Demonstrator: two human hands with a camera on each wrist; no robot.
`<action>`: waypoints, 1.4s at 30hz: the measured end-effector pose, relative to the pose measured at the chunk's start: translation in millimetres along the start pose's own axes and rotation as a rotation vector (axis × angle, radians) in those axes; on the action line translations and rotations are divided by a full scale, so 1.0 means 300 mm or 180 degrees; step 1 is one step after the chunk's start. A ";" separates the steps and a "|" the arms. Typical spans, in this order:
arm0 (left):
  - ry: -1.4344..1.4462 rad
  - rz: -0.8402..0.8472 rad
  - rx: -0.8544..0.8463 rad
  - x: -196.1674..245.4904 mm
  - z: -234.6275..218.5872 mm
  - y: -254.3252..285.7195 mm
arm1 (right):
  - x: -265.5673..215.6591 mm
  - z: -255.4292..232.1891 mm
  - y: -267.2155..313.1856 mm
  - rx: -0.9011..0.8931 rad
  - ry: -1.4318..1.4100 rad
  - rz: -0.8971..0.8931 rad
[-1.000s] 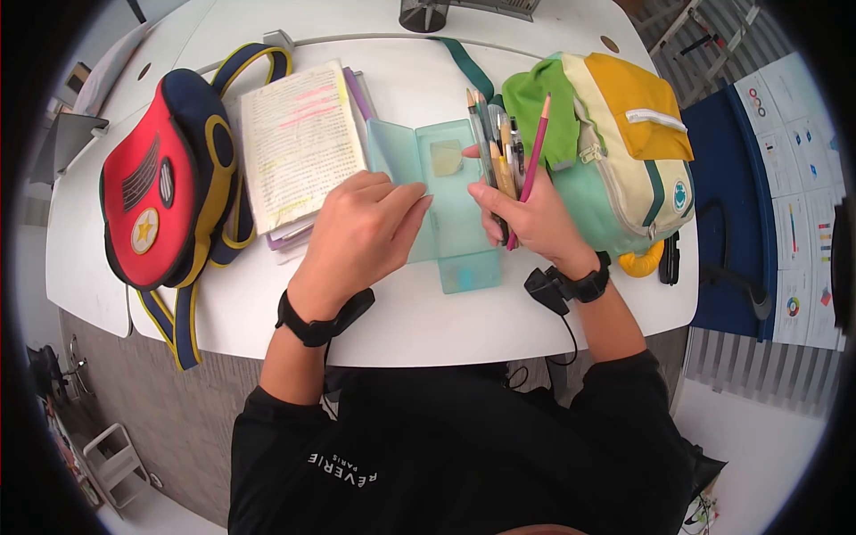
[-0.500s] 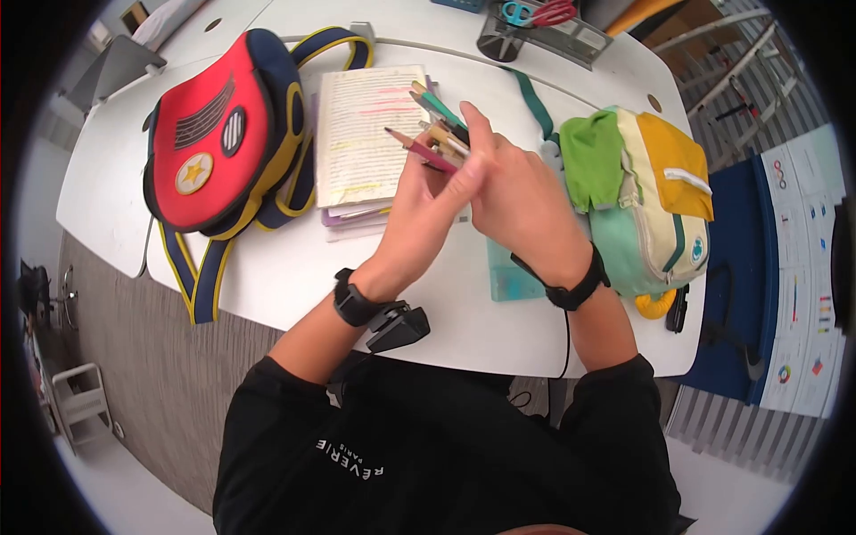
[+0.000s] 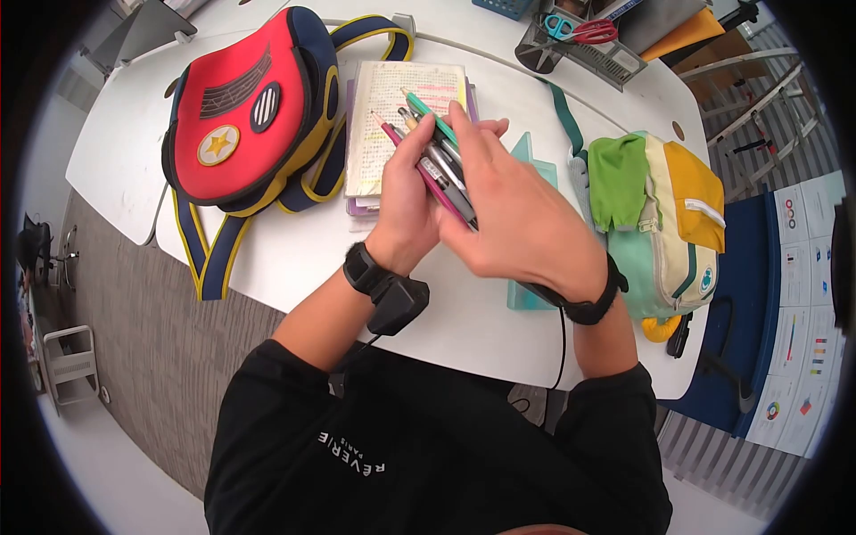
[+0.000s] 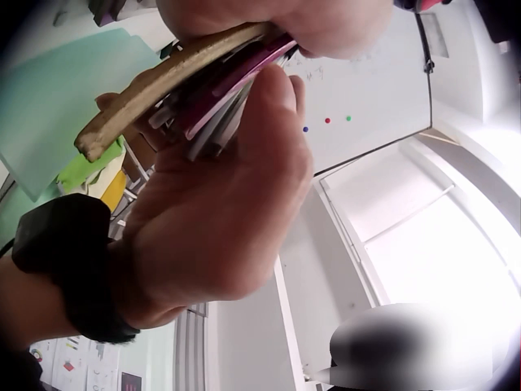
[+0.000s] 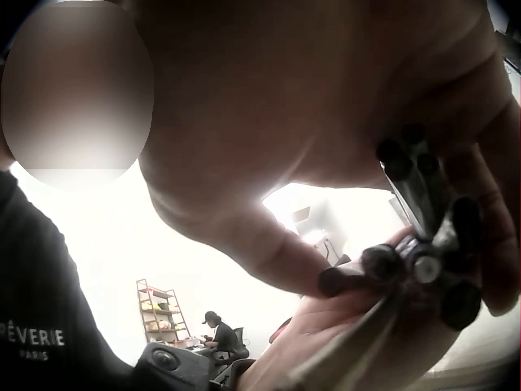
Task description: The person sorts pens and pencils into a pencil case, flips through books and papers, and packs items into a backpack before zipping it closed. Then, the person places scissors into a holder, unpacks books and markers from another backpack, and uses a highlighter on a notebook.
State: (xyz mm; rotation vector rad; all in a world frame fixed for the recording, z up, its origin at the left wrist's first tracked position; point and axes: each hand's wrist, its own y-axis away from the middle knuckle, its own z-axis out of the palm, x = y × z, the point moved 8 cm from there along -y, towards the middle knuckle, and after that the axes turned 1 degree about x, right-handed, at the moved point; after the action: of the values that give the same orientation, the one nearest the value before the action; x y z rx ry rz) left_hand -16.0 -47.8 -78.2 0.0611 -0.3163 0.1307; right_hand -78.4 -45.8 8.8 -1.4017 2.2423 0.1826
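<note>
Between my two hands is a bundle of pens and pencils, slanting with pencil points towards the upper left in the head view. My left hand grips the bundle from its left side, thumb along it. From the other side my right hand closes over the bundle, its fingers pointing forward. A tan, stick-like piece pokes out of the bundle in the left wrist view. Several blunt ends show close up in the right wrist view. Partly hidden behind my right forearm, a teal translucent pencil case lies on the table.
A stack of books and marked paper lies just beyond my left hand. To its left is a red and navy backpack; at right sits a green, cream and yellow backpack. A mesh organizer with scissors stands at the back.
My left hand has left the pencil case and taken hold of the pen bundle alongside my right hand. The bundle has swung from upright to slanting left, and the head view has shifted.
</note>
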 end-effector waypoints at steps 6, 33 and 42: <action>0.0121 -0.0017 0.0065 -0.014 -0.037 -0.015 | 0.058 -0.053 -0.009 0.0379 -0.0865 -0.0210; -0.1790 -0.0488 0.0485 -0.067 -0.038 0.007 | 0.526 -0.244 0.076 0.1426 -0.3220 0.0925; -0.1845 -0.0158 0.0353 -0.051 -0.025 0.000 | 0.611 -0.138 0.209 0.1057 -0.2216 0.1632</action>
State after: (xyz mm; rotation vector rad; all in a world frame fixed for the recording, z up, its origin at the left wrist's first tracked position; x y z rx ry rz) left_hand -28.1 -48.9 -90.0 0.2183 -0.8856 0.0788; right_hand -212.0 -179.8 -49.5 -0.4593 1.8635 0.3790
